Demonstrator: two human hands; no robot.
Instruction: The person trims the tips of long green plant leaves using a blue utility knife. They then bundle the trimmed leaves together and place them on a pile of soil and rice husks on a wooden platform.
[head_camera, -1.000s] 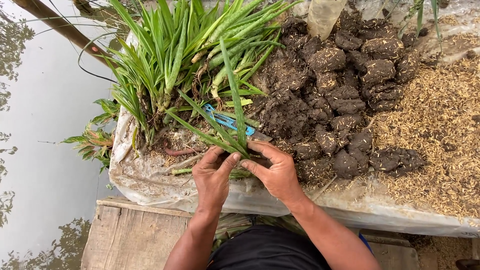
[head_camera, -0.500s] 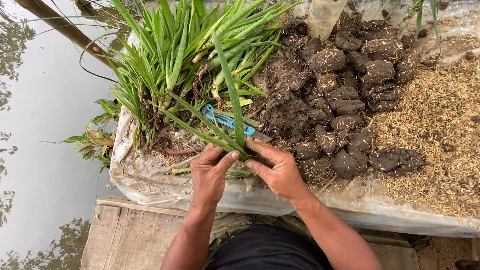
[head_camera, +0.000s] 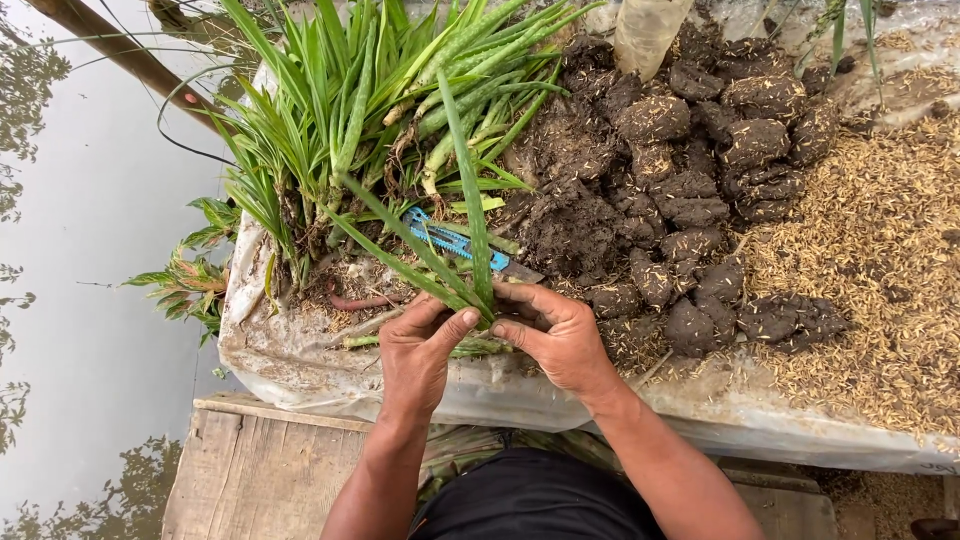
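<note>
Pinching long green plant (head_camera: 470, 260), left hand (head_camera: 418, 355), right hand (head_camera: 560, 340), fingers closed, lumpy soil clods (head_camera: 690, 190).

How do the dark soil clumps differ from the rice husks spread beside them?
The soil clumps are dark brown, chunky and piled; the rice husks are pale tan, fine and loosely scattered. The clumps sit mid-sheet near the right hand; the husks lie farther right. Both rest on the plastic sheet.

Soft, even daylight fills the frame, bright without harsh glare. Shadows are faint and short, pooling only between the dark soil clods (head_camera: 690, 190) at upper centre. The pale water (head_camera: 70, 300) at left reflects flat white sky. Focus is sharp throughout, with slight wide-angle stretching at the edges.
</note>
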